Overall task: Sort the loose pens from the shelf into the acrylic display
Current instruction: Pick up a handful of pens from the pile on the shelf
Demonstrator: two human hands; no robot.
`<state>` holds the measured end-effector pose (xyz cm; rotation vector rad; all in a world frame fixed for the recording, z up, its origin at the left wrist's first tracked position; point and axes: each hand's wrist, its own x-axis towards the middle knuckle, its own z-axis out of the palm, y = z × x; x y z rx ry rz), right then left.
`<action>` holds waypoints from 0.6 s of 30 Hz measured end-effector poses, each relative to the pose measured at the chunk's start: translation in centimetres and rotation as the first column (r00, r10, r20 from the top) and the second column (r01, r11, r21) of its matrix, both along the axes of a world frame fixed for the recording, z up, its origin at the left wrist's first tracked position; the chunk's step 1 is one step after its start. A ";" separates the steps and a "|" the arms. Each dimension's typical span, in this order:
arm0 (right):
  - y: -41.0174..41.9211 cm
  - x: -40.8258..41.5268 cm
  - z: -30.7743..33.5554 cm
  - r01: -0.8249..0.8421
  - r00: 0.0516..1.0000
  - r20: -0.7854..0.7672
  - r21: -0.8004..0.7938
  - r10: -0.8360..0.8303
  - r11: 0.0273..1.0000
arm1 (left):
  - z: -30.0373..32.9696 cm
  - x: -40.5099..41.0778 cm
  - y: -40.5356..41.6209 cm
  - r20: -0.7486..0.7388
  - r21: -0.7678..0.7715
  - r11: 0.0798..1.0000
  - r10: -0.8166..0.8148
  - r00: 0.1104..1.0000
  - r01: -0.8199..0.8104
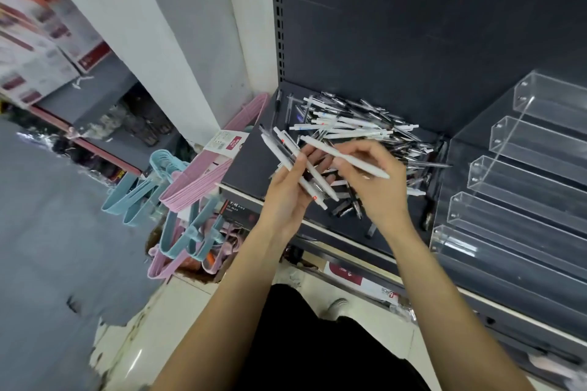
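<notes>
The left hand (287, 190) clasps a bundle of slim white plastic pens (298, 165), the right hand (378, 181) pinches another white pen (344, 156) mid-barrel; light, stiff, smooth, likely slippery.

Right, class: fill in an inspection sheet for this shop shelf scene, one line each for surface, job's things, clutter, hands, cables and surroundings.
Surface: dark shelf, pens heaped at the back.
Job's things: pile of loose pens on the shelf; acrylic display to the right, its tiered troughs look empty.
Clutter: stray dark pens near the shelf's front edge.
Hands: left hand holds a bundle of white pens; right hand pinches a single white pen.
Cables: nothing seen.
Surroundings: pink hangers and blue hangers to the left; boxed goods on a far shelf, blurred.
</notes>
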<state>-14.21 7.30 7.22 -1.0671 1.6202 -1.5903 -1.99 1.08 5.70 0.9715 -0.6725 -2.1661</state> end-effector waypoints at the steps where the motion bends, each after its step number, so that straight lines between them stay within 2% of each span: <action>1: 0.1 -0.4 0.2 0.035 0.999 -0.007 -0.010 -0.035 0.999 | -0.2 0.1 0.0 0.007 -0.011 1.000 0.009 1.000 -0.009; 3: 0.0 -1.0 0.7 0.039 0.995 -0.089 -0.015 -0.040 0.999 | -0.3 0.2 0.0 0.002 0.000 1.000 0.011 1.000 -0.011; 6: -0.4 -1.3 1.1 -0.055 0.932 -0.358 0.030 0.062 0.998 | -0.4 0.4 -0.1 0.021 0.003 1.000 0.001 1.000 -0.001; 11: -2.0 -2.1 3.3 -0.110 0.904 -0.392 0.175 0.172 0.978 | -1.4 1.3 -0.6 0.155 -0.062 0.998 0.009 0.988 0.001; 13: -3.2 -2.5 4.0 -0.195 0.822 -0.450 0.354 0.349 0.915 | -1.4 1.8 -0.8 0.160 -0.077 0.993 -0.076 0.984 0.089; 15: -4.5 -2.5 4.0 -0.261 0.665 -0.466 0.587 0.584 0.766 | -1.0 2.0 -0.6 0.147 -0.120 0.962 -0.226 0.963 0.245; 16: -5.1 -2.5 3.7 -0.270 0.621 -0.444 0.653 0.646 0.708 | -0.9 2.0 -0.5 0.144 -0.141 0.942 -0.285 0.948 0.304; 18: -6.0 -2.3 3.2 -0.286 0.648 -0.393 0.668 0.652 0.687 | -0.8 1.8 -0.4 0.130 -0.148 0.933 -0.310 0.942 0.327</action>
